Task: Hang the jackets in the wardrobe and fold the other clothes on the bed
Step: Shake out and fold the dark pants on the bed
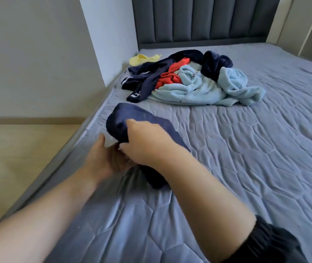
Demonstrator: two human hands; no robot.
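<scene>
While both hands meet at the near left side of the bed (pixel 246 149), a dark blue garment (pixel 132 114) lies between them on the grey quilted cover. It is plain navy cloth with a fine weave, folded into a long narrow shape that runs from the left edge toward the near right, where its lower end goes under the right forearm. Its far end is rounded and a little raised.

The right hand (pixel 143 143) holds this garment from above, the fingers curled over the fold and the thumb pressed at its near side. The left hand (pixel 104 160) is just beside it, thumb pointing up at the mattress edge; its fingers are hidden behind the right hand, so I cannot tell if they grip the cloth. A black sleeve (pixel 270 243) covers the right upper arm.

Farther on the bed lies a loose pile, well apart from the hands: a light blue fleece (pixel 198 90), a red garment (pixel 170 76), a dark plush garment (pixel 213 63), a navy piece with white stripes (pixel 138 80) and a yellow piece (pixel 141 59) at the far left. Behind stands a grey padded headboard (pixel 198 19).
</scene>
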